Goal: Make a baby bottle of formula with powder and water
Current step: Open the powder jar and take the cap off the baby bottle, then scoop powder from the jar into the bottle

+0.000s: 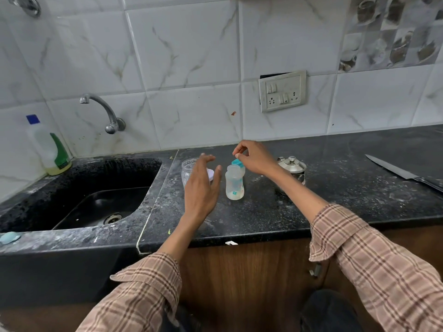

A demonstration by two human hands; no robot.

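baby bottle (235,182) stood upright and uncapped on the black counter (263,212), teal scoop (237,162) tilted over its mouth, handle pinched by right hand (254,156), left hand (203,185) held beside bottle, fingers spread apart, clear jar (188,170) partly hidden behind it, steel pot (293,171) near right wrist

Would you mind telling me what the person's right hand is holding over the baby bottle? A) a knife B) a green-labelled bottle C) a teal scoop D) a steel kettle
C: the right hand pinches a teal scoop tipped at the open mouth of the baby bottle, while the kettle and knife lie untouched on the counter.
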